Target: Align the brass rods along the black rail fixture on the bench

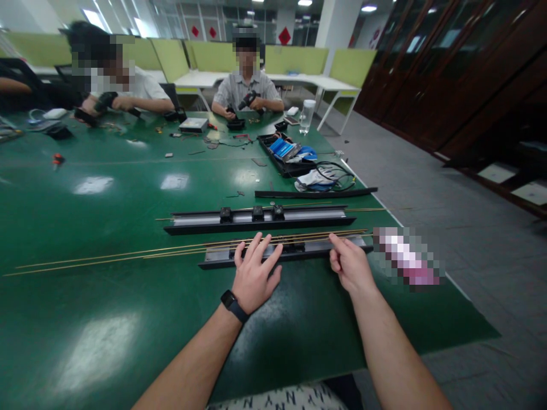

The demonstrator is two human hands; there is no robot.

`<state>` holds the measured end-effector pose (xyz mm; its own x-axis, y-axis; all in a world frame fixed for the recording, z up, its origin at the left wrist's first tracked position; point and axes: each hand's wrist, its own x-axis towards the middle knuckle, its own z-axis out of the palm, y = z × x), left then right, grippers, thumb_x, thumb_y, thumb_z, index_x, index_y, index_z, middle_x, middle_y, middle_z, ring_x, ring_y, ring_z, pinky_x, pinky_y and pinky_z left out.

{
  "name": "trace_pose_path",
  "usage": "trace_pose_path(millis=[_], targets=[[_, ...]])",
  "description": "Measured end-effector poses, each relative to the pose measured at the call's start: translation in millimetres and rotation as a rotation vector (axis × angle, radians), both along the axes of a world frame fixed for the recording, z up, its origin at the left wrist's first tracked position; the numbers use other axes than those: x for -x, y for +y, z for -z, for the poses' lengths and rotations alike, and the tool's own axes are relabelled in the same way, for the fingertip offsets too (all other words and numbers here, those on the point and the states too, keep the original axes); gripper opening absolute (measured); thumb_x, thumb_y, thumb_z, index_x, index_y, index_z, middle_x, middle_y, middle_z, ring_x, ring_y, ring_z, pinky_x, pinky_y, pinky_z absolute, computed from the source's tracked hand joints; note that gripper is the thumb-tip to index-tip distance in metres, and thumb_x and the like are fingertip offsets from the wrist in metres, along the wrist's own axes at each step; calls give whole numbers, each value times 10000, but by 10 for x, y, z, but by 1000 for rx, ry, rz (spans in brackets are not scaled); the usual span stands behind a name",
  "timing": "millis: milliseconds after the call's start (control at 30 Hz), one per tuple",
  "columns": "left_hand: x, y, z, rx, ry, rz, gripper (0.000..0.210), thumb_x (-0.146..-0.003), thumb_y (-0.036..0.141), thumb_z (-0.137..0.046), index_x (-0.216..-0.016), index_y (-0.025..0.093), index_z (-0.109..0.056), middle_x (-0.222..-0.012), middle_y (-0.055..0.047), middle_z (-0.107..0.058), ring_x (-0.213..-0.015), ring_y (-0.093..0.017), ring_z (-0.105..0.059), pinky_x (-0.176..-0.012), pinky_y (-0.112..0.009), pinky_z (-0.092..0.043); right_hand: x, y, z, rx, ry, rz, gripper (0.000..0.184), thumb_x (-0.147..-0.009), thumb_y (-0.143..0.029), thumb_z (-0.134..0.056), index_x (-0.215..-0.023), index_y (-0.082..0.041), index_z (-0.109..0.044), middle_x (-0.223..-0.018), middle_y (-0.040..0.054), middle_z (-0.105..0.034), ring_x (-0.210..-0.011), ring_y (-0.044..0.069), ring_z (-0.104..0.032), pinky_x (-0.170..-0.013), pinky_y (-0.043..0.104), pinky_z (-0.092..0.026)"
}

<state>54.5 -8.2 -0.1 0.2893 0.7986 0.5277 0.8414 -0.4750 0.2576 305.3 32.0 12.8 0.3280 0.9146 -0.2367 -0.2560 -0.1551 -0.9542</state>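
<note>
Several long, thin brass-coloured rods (303, 237) lie lengthwise over a black-edged metal channel (217, 264) in front of me, sticking out far past its left end. My left hand (255, 273) rests over the middle of the rods and channel, palm down, with its fingers spread. Toward the channel's right end, my right hand (349, 263) is closed in a pinch at the rods, its index fingertip and thumb together. Behind it lies a second channel (252, 228) with small black blocks (257, 213) in it. Dark parts inside the near channel are partly hidden by my left hand.
A black strip (316, 194) lies beyond the channels. Behind it are gloves (315, 179), a black tray (273, 154) with blue items and a clear bottle (306, 117). Two people hold power drills across the green table (128, 353). A blurred-out pink object (410, 262) lies right.
</note>
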Motion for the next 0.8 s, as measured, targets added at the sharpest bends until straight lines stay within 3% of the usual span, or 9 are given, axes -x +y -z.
trace_pose_path(millis=[233,500,800], targets=[[7,11,26,-18,-1,3,456,-924,335,-614,-1379,310,-590,-1536,-102,-495,-1479,-314,-369,-1204,-577,-158,-33,15,33,-11,55,-28,361,-682,-386,-881,-788,-174,-608,-458,-55,-522,-302,45,-365,-280,149,-223],[0,17,25,-27,8,3,465,-930,336,-607,-1393,319,-576,-1544,-93,-487,-1484,-311,-364,-1210,-568,-155,3,38,41,-24,42,19,447,-669,-438,-897,-690,-198,-520,-428,-64,-486,-294,40,-347,-271,143,-217],[-7,18,22,-39,-1,9,461,-930,333,-609,-1389,312,-578,-1539,-92,-493,-1482,-306,-367,-1210,-565,-151,2,40,43,-24,13,30,378,-710,-444,-866,-756,-181,-598,-418,-54,-498,-291,52,-352,-276,148,-213]])
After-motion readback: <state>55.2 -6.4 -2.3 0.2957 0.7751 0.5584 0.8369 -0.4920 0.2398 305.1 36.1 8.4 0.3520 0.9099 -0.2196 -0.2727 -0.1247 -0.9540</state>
